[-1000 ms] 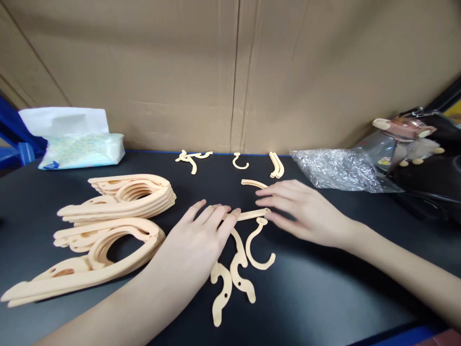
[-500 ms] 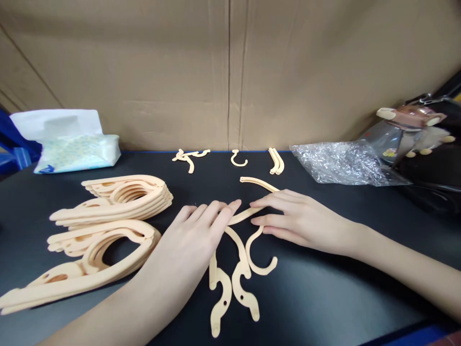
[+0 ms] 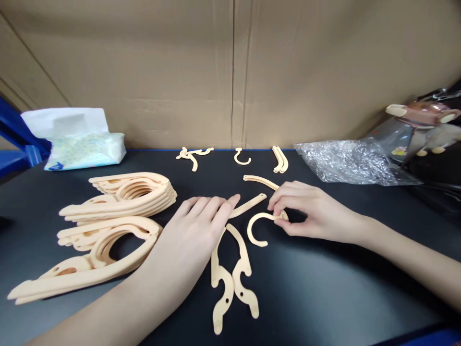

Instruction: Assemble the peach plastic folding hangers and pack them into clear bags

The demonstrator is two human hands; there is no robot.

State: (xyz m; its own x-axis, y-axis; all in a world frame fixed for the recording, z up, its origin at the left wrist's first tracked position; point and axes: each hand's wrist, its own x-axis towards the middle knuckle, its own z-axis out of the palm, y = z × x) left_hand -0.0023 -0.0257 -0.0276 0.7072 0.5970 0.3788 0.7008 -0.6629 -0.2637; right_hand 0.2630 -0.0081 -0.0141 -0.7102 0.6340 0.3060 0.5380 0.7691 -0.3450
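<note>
My right hand [image 3: 309, 211] pinches the thick end of a beige hanger hook [image 3: 256, 234] between thumb and fingers; the hook's curve points left. Just behind that hand, a curved strip [image 3: 260, 180] runs partly under the fingers. My left hand [image 3: 205, 223] lies palm down on the table, fingers spread forward. A straighter strip [image 3: 250, 204] emerges from beneath its thumb side; whether the fingers touch it is hidden. In front of the left hand lie two notched hanger arms [image 3: 224, 298] [image 3: 245, 278], their lower ends diverging.
Folded hangers form two stacks [image 3: 140, 209] [image 3: 108, 276] on the left. Along the back lie joined parts [image 3: 194, 154], another hook [image 3: 242, 157] and paired strips [image 3: 280, 159]. A tissue pack [image 3: 84, 149], a crinkled plastic bag [image 3: 345, 161] and a toy-like figure [image 3: 421, 120] flank the cardboard wall [image 3: 162, 72].
My right hand has taken hold of the hook and turned it, shifting it up and right, off the straighter strip's end. My left hand stays almost still. The view has shifted slightly.
</note>
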